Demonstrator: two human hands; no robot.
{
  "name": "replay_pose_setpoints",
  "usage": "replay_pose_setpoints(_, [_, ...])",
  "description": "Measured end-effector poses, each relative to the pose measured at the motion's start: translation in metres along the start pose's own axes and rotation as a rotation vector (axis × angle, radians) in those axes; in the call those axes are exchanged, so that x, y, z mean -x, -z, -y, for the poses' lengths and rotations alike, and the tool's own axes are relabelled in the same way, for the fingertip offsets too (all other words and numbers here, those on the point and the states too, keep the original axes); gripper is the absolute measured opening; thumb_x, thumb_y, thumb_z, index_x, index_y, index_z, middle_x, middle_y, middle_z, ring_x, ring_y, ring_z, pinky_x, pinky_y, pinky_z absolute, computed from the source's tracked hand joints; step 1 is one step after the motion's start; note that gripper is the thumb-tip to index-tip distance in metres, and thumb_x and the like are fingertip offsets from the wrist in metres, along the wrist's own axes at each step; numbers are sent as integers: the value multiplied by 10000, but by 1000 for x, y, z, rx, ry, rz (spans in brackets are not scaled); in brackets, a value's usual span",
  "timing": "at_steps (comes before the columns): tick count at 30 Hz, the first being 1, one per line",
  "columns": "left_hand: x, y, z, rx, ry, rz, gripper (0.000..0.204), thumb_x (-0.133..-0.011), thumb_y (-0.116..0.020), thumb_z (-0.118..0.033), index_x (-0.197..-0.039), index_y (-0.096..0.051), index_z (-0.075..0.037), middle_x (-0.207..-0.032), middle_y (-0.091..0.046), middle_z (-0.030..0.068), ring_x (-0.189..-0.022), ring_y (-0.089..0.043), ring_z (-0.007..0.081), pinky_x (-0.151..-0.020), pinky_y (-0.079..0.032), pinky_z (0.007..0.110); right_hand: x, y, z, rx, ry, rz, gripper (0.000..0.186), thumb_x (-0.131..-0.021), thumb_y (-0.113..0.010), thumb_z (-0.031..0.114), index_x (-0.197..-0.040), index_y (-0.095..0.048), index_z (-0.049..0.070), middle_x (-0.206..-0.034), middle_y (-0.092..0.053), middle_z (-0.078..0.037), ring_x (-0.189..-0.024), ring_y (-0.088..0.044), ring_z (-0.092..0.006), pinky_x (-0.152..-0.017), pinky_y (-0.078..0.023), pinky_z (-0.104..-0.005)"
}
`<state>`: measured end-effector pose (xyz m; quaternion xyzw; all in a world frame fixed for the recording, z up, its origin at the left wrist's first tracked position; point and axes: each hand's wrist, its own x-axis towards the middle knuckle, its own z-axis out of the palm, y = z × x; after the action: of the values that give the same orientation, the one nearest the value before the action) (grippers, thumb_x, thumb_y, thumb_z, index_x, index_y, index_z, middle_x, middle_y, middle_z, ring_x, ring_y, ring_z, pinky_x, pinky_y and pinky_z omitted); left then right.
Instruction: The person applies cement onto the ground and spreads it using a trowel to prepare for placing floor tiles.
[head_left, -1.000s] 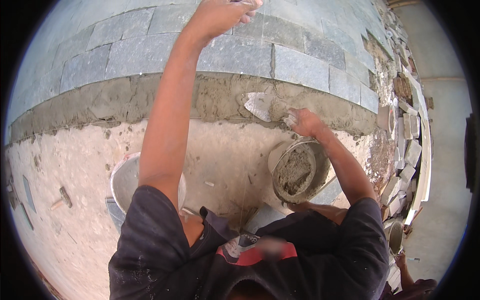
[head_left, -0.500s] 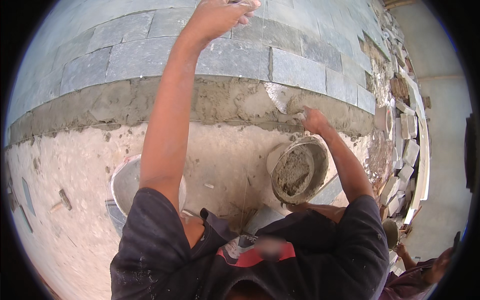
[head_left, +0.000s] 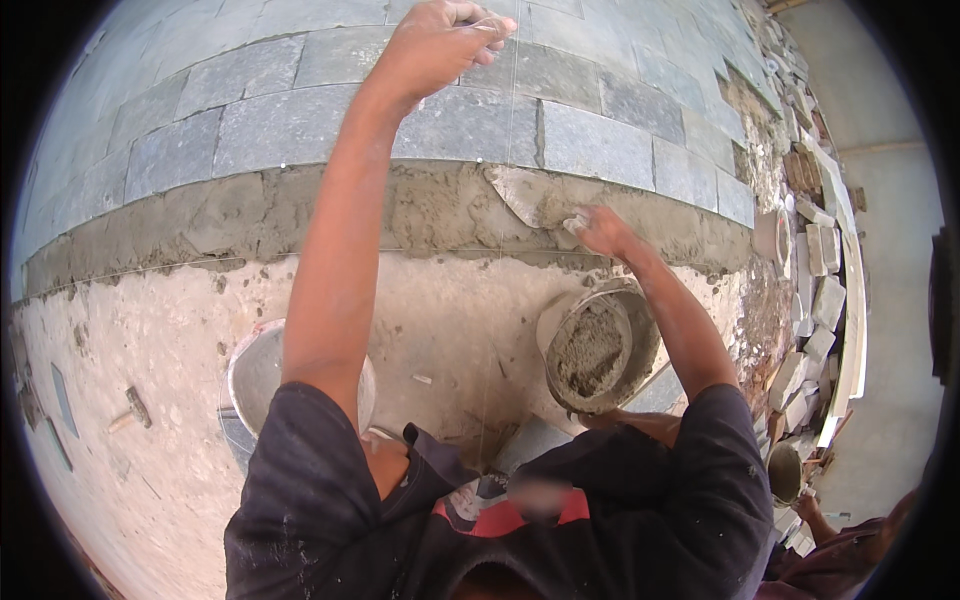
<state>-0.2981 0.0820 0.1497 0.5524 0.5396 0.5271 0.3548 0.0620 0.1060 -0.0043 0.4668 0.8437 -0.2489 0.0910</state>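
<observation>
In the head view, looking down, a trowel (head_left: 515,193) is held ahead of the body, right of centre, its pale blade laid on a long strip of wet grey mortar (head_left: 430,215). The handle is gripped by the right hand (head_left: 603,232), whose fingers are wrapped around it; the left hand (head_left: 455,38) is placed well apart from the trowel, farther forward and to its left.

The left arm is stretched nearly straight over the mortar and the laid grey stone tiles (head_left: 275,128). Its fingers are curled together beside a thin upright string (head_left: 514,95); whether the string is pinched cannot be told. The right arm is bent at the elbow, with the forearm angled inward.

Below the right hand, a bucket (head_left: 645,315) partly filled with mortar is set on the pale floor (head_left: 450,320). A second bucket (head_left: 240,365) is partly hidden by the left arm. At far left, a hammer (head_left: 138,407) is seen on the floor. The mortar's near edge is followed by another taut line (head_left: 130,268). Along the right, pale blocks (head_left: 826,300) are piled, and at lower right another person's hand (head_left: 806,505) is seen near a small bucket (head_left: 784,472).
</observation>
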Motion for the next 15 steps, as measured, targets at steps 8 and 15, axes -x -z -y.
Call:
replay_pose_setpoints(8, [0,0,-3,-14,30,7,278,-889,-619,-269,-902,-689,0,-763,-660,47,-678,-596,118,-654,-480,288,-33,7,-10,136,40,117,457,-865,-494,294,-1214,-583,12,-1122,-607,-301,-1063,-574,-429,-959,-448,-464])
replay_pose_setpoints(15, [0,-3,0,-10,31,22,263,-883,-612,-242,-913,-693,6,-779,-669,51,-692,-605,123,-663,-481,283,-16,-8,-18,102,121,207,422,-898,-494,327,-1176,-609,30,-1091,-625,-291,-1036,-595,-429,-947,-468,-445])
